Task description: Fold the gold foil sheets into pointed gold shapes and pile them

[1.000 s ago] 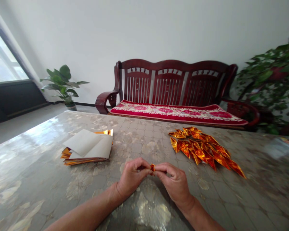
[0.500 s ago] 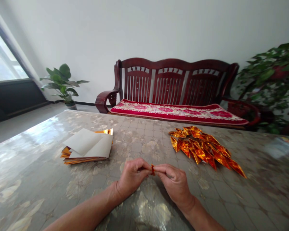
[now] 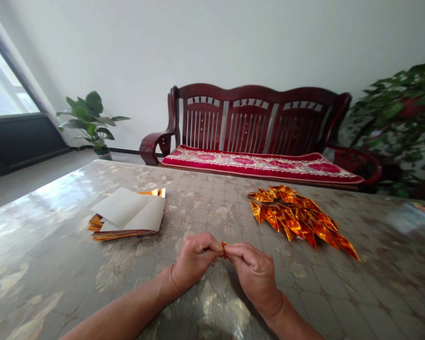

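My left hand (image 3: pixel 194 259) and my right hand (image 3: pixel 255 274) meet just above the table, fingers curled and pinched together. Between their fingertips they grip a small folded piece of gold foil paper (image 3: pixel 224 247), of which only a sliver shows. A heap of finished folded gold foil pieces (image 3: pixel 297 219) lies on the table beyond my right hand. To the left of my left hand lies a stack of gold foil sheets (image 3: pixel 127 218), white backs up on top.
The table (image 3: pixel 56 245) has a glossy marbled top. Behind it stands a dark red wooden bench (image 3: pixel 255 127) with a red patterned cushion. A potted plant (image 3: pixel 90 120) stands by the far left wall, leafy branches (image 3: pixel 400 123) at the right.
The hands have stayed together on the foil piece, with small finger movements working it. The view has shifted slightly.
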A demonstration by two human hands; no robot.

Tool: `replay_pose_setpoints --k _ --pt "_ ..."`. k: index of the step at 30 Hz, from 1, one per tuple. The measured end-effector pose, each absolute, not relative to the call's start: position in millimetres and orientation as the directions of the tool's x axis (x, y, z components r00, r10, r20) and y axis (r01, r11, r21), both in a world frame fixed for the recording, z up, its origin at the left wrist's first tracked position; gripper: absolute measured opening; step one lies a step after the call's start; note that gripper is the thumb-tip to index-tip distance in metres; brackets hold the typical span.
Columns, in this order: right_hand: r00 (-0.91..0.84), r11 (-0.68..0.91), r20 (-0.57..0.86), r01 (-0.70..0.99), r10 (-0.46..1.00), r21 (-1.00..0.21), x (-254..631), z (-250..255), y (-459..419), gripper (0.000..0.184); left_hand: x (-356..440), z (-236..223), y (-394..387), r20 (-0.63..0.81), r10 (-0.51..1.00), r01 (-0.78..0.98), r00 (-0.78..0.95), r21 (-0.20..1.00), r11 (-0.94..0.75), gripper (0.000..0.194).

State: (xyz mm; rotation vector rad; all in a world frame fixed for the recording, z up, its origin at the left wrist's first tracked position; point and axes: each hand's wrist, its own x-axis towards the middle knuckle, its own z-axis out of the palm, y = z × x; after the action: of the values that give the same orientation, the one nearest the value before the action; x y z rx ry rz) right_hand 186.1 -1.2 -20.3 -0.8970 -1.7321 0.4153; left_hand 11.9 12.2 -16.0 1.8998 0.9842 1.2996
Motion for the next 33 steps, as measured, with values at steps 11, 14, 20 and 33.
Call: replay_pose_setpoints --k 11,14,20,33 --pt "-0.198 0.623 0.607 0.444 0.769 -0.644 206 -21 19 0.019 -5 -22 30 0.428 0.881 0.415 0.203 0.777 -0.473 0.015" --pt "-0.220 0.633 0.609 0.450 0.762 -0.629 213 -20 21 0.023 -10 -24 32 0.419 0.883 0.462 0.212 0.753 -0.468 0.018" --pt "-0.279 0.631 0.574 0.467 0.770 -0.619 215 -23 24 0.023 -10 -22 33 0.406 0.871 0.493 0.276 0.718 -0.491 0.018" --pt "-0.409 0.664 0.535 0.573 0.740 -0.481 224 -12 26 0.021 -8 -25 34 0.414 0.799 0.569 0.436 0.561 -0.601 0.031"
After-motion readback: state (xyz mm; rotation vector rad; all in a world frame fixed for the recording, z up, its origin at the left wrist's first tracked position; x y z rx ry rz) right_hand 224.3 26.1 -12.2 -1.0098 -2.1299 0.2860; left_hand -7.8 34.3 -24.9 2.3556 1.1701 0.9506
